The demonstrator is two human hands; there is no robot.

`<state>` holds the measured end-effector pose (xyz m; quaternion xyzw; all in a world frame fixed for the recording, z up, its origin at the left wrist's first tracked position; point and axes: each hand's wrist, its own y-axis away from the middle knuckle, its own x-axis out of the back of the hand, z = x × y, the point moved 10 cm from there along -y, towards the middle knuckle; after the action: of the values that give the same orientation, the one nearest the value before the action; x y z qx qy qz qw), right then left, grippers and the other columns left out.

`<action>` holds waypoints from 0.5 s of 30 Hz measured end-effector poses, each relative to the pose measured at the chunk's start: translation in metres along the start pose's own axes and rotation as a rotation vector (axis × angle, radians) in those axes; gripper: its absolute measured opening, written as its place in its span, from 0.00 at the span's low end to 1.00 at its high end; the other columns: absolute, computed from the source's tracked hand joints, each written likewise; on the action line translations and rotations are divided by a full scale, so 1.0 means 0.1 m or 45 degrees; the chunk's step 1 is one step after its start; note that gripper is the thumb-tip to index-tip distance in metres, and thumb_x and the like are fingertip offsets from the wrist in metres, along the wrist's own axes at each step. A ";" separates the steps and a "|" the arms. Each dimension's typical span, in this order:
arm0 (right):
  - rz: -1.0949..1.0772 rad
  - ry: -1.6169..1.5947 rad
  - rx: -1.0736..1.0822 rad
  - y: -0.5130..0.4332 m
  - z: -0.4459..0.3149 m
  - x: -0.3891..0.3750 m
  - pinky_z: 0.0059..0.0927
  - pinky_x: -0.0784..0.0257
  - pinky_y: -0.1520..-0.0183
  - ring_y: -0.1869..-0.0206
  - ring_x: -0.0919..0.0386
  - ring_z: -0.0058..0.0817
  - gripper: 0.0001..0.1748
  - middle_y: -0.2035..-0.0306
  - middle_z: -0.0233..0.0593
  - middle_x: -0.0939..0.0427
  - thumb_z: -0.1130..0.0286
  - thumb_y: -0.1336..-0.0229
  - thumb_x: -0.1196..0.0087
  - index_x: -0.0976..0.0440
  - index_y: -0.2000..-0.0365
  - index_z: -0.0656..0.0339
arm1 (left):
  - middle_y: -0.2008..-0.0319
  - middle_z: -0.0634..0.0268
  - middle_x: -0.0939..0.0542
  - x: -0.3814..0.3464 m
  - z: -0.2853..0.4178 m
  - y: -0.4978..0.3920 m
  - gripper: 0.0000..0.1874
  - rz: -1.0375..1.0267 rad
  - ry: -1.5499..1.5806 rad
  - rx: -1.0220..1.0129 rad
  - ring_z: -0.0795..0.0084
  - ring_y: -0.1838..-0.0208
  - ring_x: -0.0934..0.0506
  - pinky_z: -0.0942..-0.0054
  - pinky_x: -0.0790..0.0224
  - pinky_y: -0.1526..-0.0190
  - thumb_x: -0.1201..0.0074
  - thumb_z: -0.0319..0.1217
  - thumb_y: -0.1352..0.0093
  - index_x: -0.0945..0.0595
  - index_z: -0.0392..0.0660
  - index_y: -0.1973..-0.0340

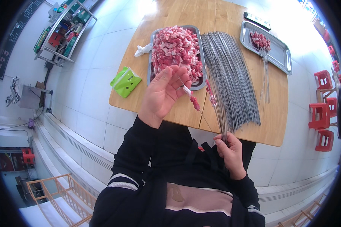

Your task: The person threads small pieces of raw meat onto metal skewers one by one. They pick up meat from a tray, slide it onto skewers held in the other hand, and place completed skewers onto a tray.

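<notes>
My left hand [166, 93] is turned palm up in front of the meat tray, its fingers loosely curled and apart. No piece shows clearly in its palm. The bare tip of a thin metal skewer [206, 120] reaches its fingers. A white fat piece [187, 90] and red meat pieces [195, 103] are threaded on that skewer. Near the table's front edge, my right hand [230, 151] grips this skewer's lower end with a bundle of metal skewers [222, 122]. Threaded meat [211, 93] shows at the upper part of the bundle.
A metal tray [202, 56] holds heaped diced meat [174, 51]. Beside it lie many bare skewers [230, 76]. Another tray [281, 61] bears finished meat skewers [260, 41], with a dark phone-like device [257, 20] behind. Green tissue pack [126, 82] and crumpled tissue [143, 50] lie left on the wooden table [184, 11].
</notes>
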<state>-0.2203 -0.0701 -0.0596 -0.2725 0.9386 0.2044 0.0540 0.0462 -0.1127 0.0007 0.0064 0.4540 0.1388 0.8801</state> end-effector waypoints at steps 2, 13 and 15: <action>-0.004 -0.005 0.000 0.00 0.00 -0.01 0.16 0.47 0.77 0.80 0.41 0.10 0.05 0.78 0.22 0.33 0.75 0.32 0.46 0.25 0.59 0.67 | 0.52 0.60 0.15 -0.05 -0.01 0.01 0.14 -0.065 -0.034 0.021 0.65 0.51 0.16 0.57 0.21 0.47 0.52 0.39 0.21 0.20 0.45 0.49; 0.000 0.038 -0.021 0.05 -0.02 -0.02 0.15 0.42 0.70 0.74 0.36 0.08 0.05 0.75 0.19 0.30 0.75 0.34 0.44 0.23 0.60 0.65 | 0.60 0.59 0.14 0.05 0.03 0.09 0.13 0.027 -0.234 -0.251 0.61 0.56 0.14 0.61 0.22 0.50 0.50 0.38 0.21 0.18 0.43 0.52; 0.004 0.066 -0.027 0.05 -0.02 -0.01 0.15 0.41 0.69 0.73 0.36 0.08 0.05 0.74 0.20 0.30 0.75 0.34 0.44 0.23 0.61 0.66 | 0.61 0.59 0.13 0.06 0.06 0.10 0.13 0.043 -0.228 -0.290 0.61 0.56 0.14 0.62 0.21 0.50 0.50 0.38 0.21 0.18 0.42 0.52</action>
<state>-0.2217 -0.0665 -0.0563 -0.2767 0.9380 0.2072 0.0265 0.0521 -0.1013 0.0012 -0.0734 0.3548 0.2030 0.9097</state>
